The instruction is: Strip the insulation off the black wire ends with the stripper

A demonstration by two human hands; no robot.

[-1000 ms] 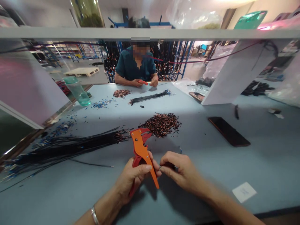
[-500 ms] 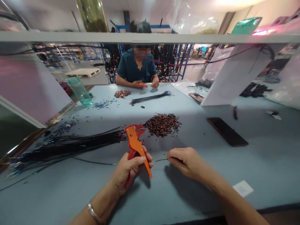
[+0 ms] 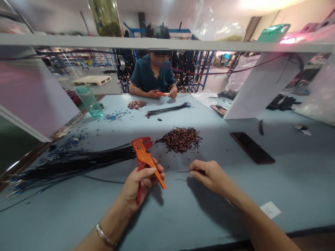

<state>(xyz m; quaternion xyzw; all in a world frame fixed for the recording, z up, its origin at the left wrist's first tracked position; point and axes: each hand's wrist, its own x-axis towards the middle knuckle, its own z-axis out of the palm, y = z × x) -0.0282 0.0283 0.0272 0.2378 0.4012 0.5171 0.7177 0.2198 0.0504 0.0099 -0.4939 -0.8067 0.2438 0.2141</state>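
Observation:
My left hand (image 3: 138,186) is closed round the handles of an orange wire stripper (image 3: 144,157), its jaws pointing up and away from me. My right hand (image 3: 209,176) pinches a short thin black wire (image 3: 183,171), whose free end points left toward the stripper with a gap between them. A long bundle of black wires (image 3: 73,164) lies on the blue table to the left, its ends near the stripper's jaws. A pile of copper-coloured wire scraps (image 3: 181,138) sits just beyond both hands.
A black phone (image 3: 252,147) lies to the right, a white paper slip (image 3: 270,209) near the front edge. A green plastic bottle (image 3: 89,101) stands at the left. Across the table a person in a teal shirt (image 3: 153,75) works with another wire bundle (image 3: 167,108).
My hands have drawn apart: the left moved the stripper leftward, and the right now holds the short wire clear of the tool.

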